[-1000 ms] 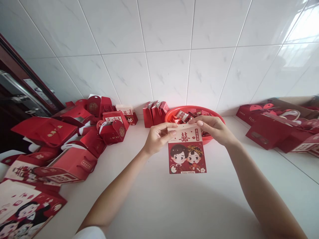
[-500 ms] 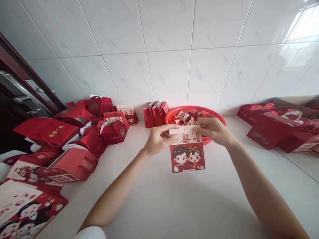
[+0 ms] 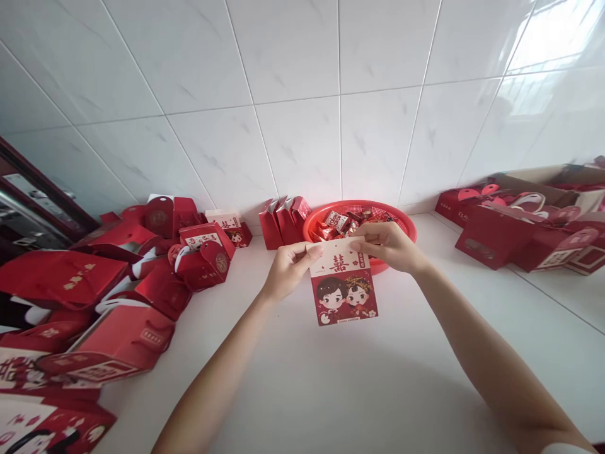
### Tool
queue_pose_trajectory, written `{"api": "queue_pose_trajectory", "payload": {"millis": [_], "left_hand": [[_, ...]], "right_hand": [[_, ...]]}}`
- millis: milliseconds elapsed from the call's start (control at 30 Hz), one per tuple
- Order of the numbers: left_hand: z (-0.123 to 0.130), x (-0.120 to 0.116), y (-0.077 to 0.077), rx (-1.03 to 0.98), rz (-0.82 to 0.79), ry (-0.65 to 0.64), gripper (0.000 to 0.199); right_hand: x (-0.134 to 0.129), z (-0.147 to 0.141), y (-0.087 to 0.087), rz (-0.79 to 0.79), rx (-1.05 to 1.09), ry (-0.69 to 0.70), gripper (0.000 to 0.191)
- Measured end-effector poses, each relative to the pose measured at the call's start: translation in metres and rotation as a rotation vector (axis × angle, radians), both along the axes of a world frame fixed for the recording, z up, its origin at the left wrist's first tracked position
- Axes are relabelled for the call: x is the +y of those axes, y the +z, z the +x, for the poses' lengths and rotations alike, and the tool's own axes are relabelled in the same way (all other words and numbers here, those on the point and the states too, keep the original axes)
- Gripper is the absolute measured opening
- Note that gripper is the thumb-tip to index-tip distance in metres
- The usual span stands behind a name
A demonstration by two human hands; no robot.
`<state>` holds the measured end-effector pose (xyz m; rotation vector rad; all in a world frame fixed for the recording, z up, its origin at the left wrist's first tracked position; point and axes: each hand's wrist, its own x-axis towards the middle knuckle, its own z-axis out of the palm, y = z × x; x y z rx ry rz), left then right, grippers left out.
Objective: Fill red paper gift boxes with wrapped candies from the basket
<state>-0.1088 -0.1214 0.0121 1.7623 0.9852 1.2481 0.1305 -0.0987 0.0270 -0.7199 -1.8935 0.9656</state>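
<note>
A small paper gift bag [image 3: 345, 293], red below and cream above, hangs upright in front of me with two cartoon figures and a red double-happiness sign on its face. My left hand [image 3: 290, 265] pinches its top left corner between thumb and fingers. At the top right, my right hand [image 3: 390, 244] grips the same edge, its fingers partly behind the paper. Just behind the bag stands a red plastic basket [image 3: 406, 222] of wrapped sweets [image 3: 338, 221], partly covered by the bag and my right hand.
Several small red bags [image 3: 284, 221] stand against the tiled wall, left of the basket. Many red gift boxes [image 3: 198, 258] crowd the left side. More red boxes [image 3: 494, 233] and an open carton [image 3: 543, 176] are at the right. A dark door frame [image 3: 42, 183] borders the left.
The view has turned slightly, shifting the scene. The cream strip along the bag's top, seen folded forward before, no longer shows as a separate band. Both hands keep hold of the bag.
</note>
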Motion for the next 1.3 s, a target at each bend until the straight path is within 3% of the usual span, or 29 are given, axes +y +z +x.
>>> {"api": "queue_pose_trajectory", "payload": {"millis": [233, 467, 667, 900, 1000, 1100, 1300], "left_hand": [[0.001, -0.001, 0.0, 0.002, 0.05, 0.033, 0.045], [0.002, -0.004, 0.002, -0.001, 0.048, 0.047, 0.048], [0.002, -0.004, 0.002, -0.013, 0.045, 0.029, 0.047], [0.004, -0.009, 0.005, -0.033, 0.085, 0.002, 0.045], [0.004, -0.009, 0.004, -0.042, 0.069, -0.049, 0.037], [0.002, -0.008, 0.004, -0.091, 0.029, -0.1, 0.045], [-0.002, -0.007, 0.012, -0.125, 0.029, -0.046, 0.037]], "right_hand": [[0.001, -0.002, -0.002, -0.003, 0.026, 0.016, 0.027], [-0.006, -0.003, 0.005, -0.16, 0.061, 0.075, 0.03], [-0.005, 0.002, 0.007, -0.128, -0.047, 0.121, 0.031], [-0.01, 0.008, 0.017, -0.169, -0.018, 0.23, 0.031], [-0.018, 0.017, 0.023, -0.12, -0.049, 0.133, 0.033], [-0.026, 0.043, 0.029, -0.065, -0.065, -0.034, 0.034], [-0.042, 0.133, 0.023, 0.017, 0.172, -0.602, 0.042]]}}
